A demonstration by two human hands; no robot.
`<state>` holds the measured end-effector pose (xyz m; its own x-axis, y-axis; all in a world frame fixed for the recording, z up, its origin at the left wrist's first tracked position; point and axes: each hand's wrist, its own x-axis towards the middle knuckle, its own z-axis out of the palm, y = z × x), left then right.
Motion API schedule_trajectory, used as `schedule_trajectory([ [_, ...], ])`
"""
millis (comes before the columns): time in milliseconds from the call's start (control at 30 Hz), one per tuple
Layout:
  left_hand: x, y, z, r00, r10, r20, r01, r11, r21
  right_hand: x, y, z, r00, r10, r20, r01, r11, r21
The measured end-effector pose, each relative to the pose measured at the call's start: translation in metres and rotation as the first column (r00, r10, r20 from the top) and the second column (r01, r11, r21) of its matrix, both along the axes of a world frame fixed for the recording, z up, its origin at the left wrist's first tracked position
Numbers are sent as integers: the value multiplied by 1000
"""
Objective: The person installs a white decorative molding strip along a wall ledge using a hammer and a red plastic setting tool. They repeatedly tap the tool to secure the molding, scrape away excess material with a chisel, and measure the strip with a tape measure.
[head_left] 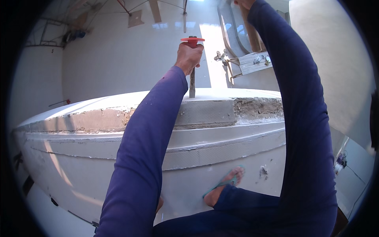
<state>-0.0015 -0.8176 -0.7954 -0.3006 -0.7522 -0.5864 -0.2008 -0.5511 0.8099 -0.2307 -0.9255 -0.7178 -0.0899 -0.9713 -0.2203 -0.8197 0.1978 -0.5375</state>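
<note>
My left hand [189, 56] is wrapped round a chisel [192, 83] just below its red, disc-shaped hand guard. The chisel stands upright, its tip down at the far edge of a white ledge. Along this ledge runs a row of grey, ribbed tiles [206, 113]. To the right of the chisel is a rough, broken patch [258, 110] of bare mortar. High at the upper edge, my right hand [245, 3] is raised with its fingers curled. The picture cuts it off, so whatever it holds is hidden.
My foot in a green flip-flop [227, 181] stands on the near surface, beside a few loose chips [263, 170]. Beyond and below the ledge are a white slatted board [254, 63] and a curved frame [229, 33]. A pale wall [335, 51] rises on the right.
</note>
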Motion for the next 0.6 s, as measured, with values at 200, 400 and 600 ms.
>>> schedule_trajectory([
  [200, 18, -8, -2, 998, 33, 48, -31, 999, -25, 63, 7, 69, 914, 266, -308, -179, 942, 283],
  [400, -13, 2, 1, 999, -21, -25, 21, 1000, -2, -25, -3, 43, 936, -114, 332, 233, 909, -346],
  [600, 20, -5, -1, 999, 49, 11, -49, 999, -10, 52, 33, 31, 820, 529, -219, -379, 788, 486],
])
